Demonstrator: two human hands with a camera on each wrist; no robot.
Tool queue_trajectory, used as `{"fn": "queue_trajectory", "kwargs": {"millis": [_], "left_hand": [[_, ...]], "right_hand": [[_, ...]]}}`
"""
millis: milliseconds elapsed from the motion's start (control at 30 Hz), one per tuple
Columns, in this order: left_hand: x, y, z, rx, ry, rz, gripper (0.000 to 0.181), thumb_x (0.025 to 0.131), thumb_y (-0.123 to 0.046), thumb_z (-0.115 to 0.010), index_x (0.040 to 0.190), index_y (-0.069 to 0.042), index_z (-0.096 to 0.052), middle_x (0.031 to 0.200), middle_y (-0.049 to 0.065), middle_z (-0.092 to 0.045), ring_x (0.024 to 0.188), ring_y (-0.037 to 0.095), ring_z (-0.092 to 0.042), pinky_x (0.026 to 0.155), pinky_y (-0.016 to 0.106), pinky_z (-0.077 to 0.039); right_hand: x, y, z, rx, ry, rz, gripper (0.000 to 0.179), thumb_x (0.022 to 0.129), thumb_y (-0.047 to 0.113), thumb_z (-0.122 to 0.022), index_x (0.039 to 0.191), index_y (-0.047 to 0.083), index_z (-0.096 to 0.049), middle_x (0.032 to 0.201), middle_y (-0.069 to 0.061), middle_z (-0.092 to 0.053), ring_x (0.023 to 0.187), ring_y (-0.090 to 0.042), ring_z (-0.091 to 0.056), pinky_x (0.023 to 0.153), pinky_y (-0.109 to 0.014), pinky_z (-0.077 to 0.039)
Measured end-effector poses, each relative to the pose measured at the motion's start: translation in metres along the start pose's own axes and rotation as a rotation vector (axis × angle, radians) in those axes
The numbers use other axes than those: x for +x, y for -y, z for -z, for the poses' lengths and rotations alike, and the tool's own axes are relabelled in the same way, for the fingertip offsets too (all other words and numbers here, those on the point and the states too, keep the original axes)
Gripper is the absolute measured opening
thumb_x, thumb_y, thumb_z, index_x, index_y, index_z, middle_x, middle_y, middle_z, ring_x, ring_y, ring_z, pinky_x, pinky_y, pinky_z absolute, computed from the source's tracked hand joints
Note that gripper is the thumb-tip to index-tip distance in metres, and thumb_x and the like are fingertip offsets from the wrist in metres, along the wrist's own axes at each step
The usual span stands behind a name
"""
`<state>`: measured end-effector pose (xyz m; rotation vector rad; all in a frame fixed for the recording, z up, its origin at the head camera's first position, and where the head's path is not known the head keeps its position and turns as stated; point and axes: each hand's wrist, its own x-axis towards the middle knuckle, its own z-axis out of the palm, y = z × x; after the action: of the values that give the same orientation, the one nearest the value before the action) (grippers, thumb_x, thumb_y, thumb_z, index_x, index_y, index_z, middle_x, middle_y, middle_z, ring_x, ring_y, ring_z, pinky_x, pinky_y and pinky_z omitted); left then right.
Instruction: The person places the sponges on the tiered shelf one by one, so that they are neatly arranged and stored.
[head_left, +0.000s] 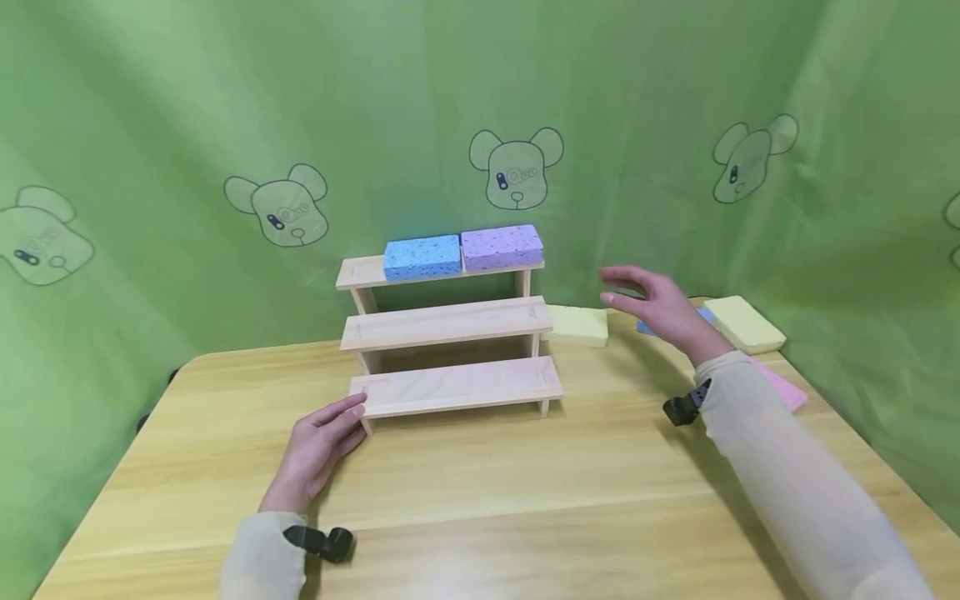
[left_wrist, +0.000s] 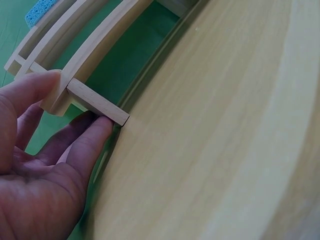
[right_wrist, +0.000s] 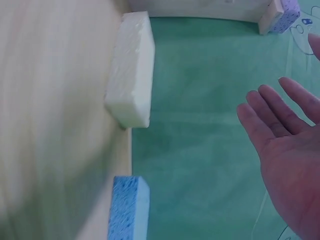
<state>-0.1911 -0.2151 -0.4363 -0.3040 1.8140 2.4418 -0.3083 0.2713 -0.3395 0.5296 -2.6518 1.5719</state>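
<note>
A three-tier wooden display rack [head_left: 457, 386] stands on the table. My left hand [head_left: 321, 446] holds the left end of its lowest step; in the left wrist view the thumb [left_wrist: 37, 87] lies on the step's edge and the fingers are against the short leg. On the top step a blue sponge [head_left: 422, 257] and a purple sponge [head_left: 502, 247] sit side by side. My right hand [head_left: 667, 310] is raised in the air right of the rack, holding nothing, fingers extended and thumb apart. Nearest to it on the table is a pale yellow sponge [head_left: 576, 326], beside the rack.
At the table's right side lie another yellow sponge [head_left: 745, 324], a blue sponge [right_wrist: 127, 207] partly hidden by the right hand in the head view, and a pink sponge [head_left: 783, 389] partly behind the sleeve. A green curtain [head_left: 420, 100] with bear-head prints hangs around the table [head_left: 480, 517].
</note>
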Motion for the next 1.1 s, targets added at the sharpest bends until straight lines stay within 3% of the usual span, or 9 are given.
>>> {"fn": "queue_trajectory", "kwargs": {"millis": [233, 567, 1100], "left_hand": [[-0.001, 0.0, 0.0, 0.0, 0.003, -0.001, 0.035, 0.092, -0.003, -0.068, 0.126, 0.004, -0.062, 0.143, 0.017, -0.047, 0.109, 0.019, -0.063, 0.098, 0.036, -0.052], [-0.001, -0.001, 0.0, 0.004, 0.007, 0.002, 0.038, 0.093, -0.003, -0.067, 0.129, 0.006, -0.059, 0.144, 0.018, -0.045, 0.112, 0.02, -0.062, 0.099, 0.035, -0.051], [0.002, 0.002, 0.001, -0.024, 0.0, 0.001, 0.027, 0.091, -0.002, -0.068, 0.119, -0.001, -0.069, 0.141, 0.017, -0.048, 0.109, 0.02, -0.063, 0.098, 0.036, -0.052]], "right_hand": [[-0.009, -0.014, 0.001, 0.005, 0.033, -0.043, 0.065, 0.095, 0.031, -0.068, 0.148, 0.005, -0.04, 0.15, -0.015, -0.039, 0.134, -0.035, -0.039, 0.11, -0.05, -0.038], [-0.014, -0.032, -0.002, -0.028, 0.07, -0.058, 0.075, 0.091, 0.027, -0.073, 0.15, 0.001, -0.033, 0.154, -0.019, -0.032, 0.138, -0.043, -0.029, 0.116, -0.053, -0.026], [-0.006, -0.047, -0.007, -0.084, 0.112, -0.087, 0.083, 0.09, 0.03, -0.074, 0.151, -0.003, -0.028, 0.155, -0.023, -0.027, 0.139, -0.046, -0.026, 0.115, -0.057, -0.026]]}}
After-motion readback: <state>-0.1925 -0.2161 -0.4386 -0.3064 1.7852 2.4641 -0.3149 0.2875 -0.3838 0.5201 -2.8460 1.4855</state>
